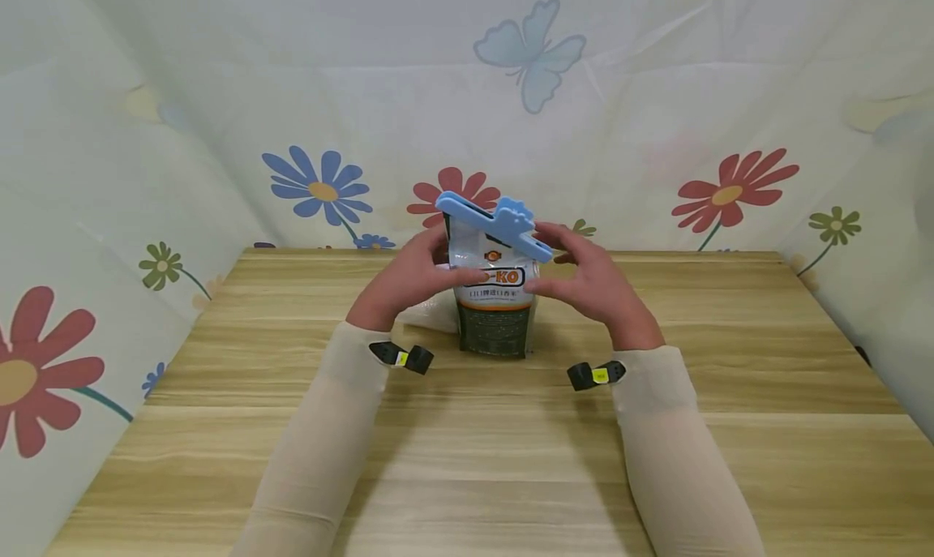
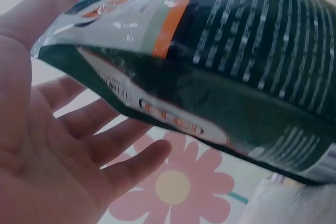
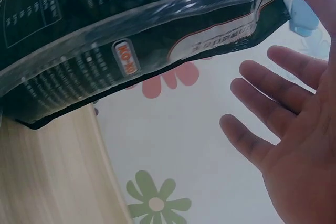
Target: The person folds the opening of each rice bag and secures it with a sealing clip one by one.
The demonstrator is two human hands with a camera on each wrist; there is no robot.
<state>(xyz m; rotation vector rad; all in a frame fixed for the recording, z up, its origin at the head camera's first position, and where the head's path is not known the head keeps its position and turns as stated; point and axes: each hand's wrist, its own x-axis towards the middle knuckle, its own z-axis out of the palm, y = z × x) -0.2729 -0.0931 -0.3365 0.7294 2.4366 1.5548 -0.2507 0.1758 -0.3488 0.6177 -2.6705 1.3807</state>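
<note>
A rice bag [image 1: 496, 322], white above and dark green below with an orange stripe, stands upright on the table in the head view. A light blue bag clip [image 1: 503, 224] lies aslant across its top, lower on the right. My left hand [image 1: 412, 277] holds the bag's left side, thumb over the front by the logo and fingers behind. In the left wrist view those fingers [image 2: 113, 129] reach behind the bag's edge. My right hand [image 1: 594, 281] is at the right side, thumb by the bag's edge and index finger near the clip's low end. Its other fingers [image 3: 262, 114] spread apart from the bag.
A whitish clear plastic bag [image 1: 435, 312] lies on the wooden table [image 1: 481, 476] behind and left of the rice bag. A flower-printed cloth [image 1: 598, 135] hangs at the back and both sides. Each wrist carries a small black camera [image 1: 417, 360].
</note>
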